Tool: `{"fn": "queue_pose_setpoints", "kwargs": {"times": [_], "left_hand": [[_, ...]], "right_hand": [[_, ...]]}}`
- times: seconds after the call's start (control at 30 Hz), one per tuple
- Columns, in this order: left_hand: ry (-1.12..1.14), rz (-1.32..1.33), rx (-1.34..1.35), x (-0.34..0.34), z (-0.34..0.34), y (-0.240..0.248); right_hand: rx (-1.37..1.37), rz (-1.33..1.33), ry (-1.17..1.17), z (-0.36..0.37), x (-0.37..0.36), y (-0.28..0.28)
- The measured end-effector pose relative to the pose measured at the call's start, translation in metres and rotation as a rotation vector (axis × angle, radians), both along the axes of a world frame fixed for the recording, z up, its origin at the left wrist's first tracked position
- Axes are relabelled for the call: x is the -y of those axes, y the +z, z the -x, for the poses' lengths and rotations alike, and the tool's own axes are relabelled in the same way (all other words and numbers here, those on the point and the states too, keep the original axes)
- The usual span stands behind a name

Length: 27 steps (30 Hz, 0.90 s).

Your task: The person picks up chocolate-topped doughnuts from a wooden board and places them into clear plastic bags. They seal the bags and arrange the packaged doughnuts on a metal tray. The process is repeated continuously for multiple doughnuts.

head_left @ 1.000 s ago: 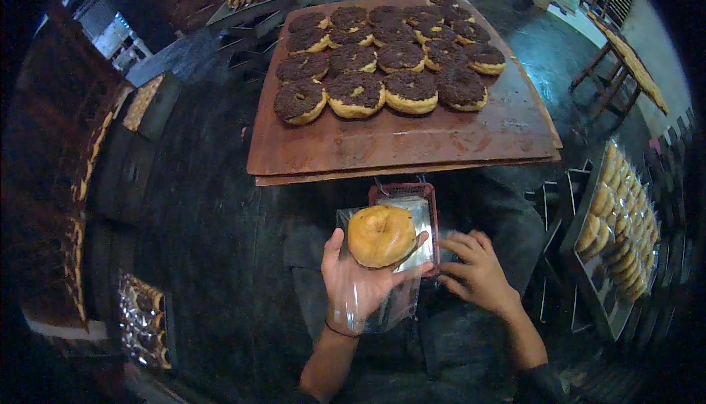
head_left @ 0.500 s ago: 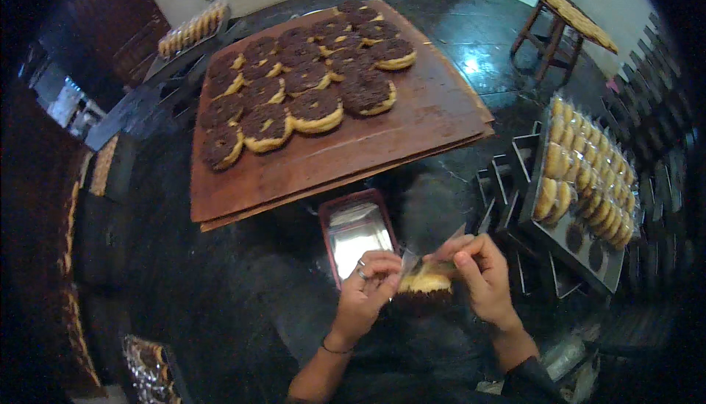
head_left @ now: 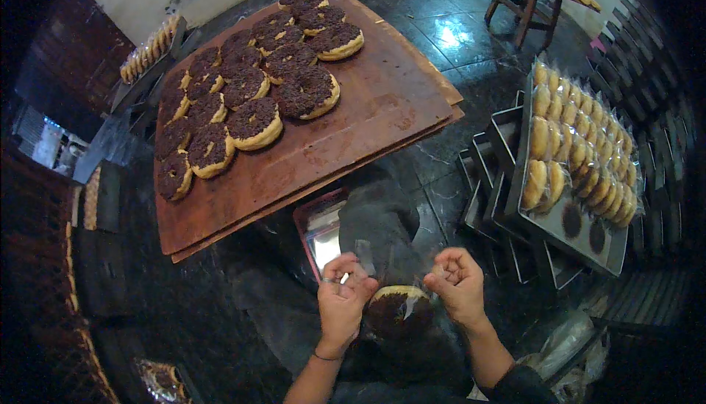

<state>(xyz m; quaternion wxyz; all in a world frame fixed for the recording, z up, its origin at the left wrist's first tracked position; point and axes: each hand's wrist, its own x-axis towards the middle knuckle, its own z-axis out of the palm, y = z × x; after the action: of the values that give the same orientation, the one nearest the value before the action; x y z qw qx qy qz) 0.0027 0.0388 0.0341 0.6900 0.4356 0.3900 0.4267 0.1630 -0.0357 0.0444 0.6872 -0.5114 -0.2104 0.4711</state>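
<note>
Between my hands hangs a doughnut (head_left: 401, 316) covered in dark chocolate sprinkles, its pale edge at the top, inside a clear plastic bag that is hard to make out. My left hand (head_left: 342, 297) pinches one side of the bag; a small white spot shows at its fingers. On the other side, my right hand (head_left: 457, 286) has its thumb and fingers pressed together on the bag. Beyond my hands, a brown wooden board (head_left: 353, 124) carries rows of similar sprinkled doughnuts (head_left: 254, 124).
A red-rimmed tray (head_left: 321, 246) lies partly under the board's near edge. At right, bagged plain doughnuts (head_left: 581, 150) fill much of a metal tray (head_left: 573, 246) on stacked trays. More bagged doughnuts (head_left: 151, 49) stand far left. A wooden stool (head_left: 529, 3) is at the back.
The doughnut has turned so its sprinkled top faces me, and it sits lower. My hands have drawn a little apart. The whole view has shifted, with the board now further left.
</note>
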Motion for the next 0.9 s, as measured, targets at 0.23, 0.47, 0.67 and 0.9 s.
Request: {"fn": "queue_pose_setpoints", "kwargs": {"times": [0.23,0.47,0.67,0.9], "left_hand": [[-0.003,-0.425,-0.23,-0.019,0.012,0.05],[0.337,-0.205,-0.288,0.024,0.004,0.002],[0.305,-0.045,-0.217,0.047,0.01,-0.051],[-0.082,0.133,-0.025,0.046,-0.004,0.001]], "right_hand": [[0.657,0.008,0.16,-0.033,-0.005,0.062],[1.256,0.052,-0.291,0.01,0.017,-0.001],[0.744,0.217,-0.109,0.027,0.044,-0.043],[-0.382,-0.18,0.149,-0.004,0.069,-0.034]]}}
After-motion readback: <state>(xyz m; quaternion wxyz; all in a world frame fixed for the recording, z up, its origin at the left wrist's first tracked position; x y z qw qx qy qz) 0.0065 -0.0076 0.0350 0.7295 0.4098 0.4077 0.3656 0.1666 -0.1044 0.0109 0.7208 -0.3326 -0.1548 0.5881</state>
